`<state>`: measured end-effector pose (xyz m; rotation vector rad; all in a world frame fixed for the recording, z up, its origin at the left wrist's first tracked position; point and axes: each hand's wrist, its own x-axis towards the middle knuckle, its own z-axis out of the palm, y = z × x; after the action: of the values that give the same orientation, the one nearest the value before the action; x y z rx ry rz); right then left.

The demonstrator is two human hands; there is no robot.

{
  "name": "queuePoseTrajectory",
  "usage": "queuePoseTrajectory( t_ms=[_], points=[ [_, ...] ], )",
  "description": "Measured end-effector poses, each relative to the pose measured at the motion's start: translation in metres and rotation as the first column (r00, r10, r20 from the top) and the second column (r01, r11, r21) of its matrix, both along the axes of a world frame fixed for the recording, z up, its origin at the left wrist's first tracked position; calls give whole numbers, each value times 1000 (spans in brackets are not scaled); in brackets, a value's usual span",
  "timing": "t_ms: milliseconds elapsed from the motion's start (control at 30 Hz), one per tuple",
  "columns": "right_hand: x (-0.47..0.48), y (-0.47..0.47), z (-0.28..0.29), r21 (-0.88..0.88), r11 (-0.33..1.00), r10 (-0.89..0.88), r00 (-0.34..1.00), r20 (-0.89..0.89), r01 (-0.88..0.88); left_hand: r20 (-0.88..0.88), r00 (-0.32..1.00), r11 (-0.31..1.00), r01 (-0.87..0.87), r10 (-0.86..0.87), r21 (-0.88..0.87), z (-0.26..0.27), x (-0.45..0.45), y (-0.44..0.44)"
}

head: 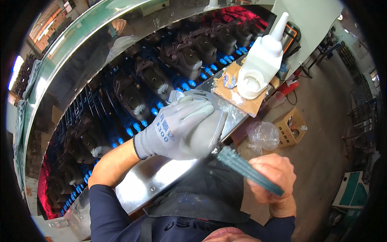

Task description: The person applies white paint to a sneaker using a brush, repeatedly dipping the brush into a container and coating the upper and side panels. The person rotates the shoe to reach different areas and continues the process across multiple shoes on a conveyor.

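My left hand (181,127), in a grey coated work glove, grips a light grey shoe upper (208,130) above the metal edge of the bench. The shoe's rounded end faces me, and the glove hides much of its side. In my bare right hand (273,178) is a brush with a wide green handle (242,169). Its dark tip (215,149) meets or nearly meets the lower edge of the shoe; I cannot tell whether they touch.
Beyond the steel ledge (151,178), several dark shoes (154,78) sit on a conveyor with blue-tipped rods (185,86) under a hood. A cut white bottle (257,66) rests on stained cardboard (242,104). Right, on the floor, are a plastic bag (263,136) and an open carton (290,128).
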<state>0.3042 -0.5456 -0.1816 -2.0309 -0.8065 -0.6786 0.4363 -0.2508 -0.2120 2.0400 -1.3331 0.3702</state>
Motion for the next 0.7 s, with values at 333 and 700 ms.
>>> queuePoseTrajectory(
  t_ms=[333, 700],
  points=[
    [19, -9, 28, -158, 987, 9, 996, 94, 6, -33, 999, 993, 14, -10, 119, 21, 16, -23],
    [40, -29, 79, -556, 830, 181, 962, 205, -38, -185, 981, 972, 102, -63, 210, 48, 35, -43]
  ],
)
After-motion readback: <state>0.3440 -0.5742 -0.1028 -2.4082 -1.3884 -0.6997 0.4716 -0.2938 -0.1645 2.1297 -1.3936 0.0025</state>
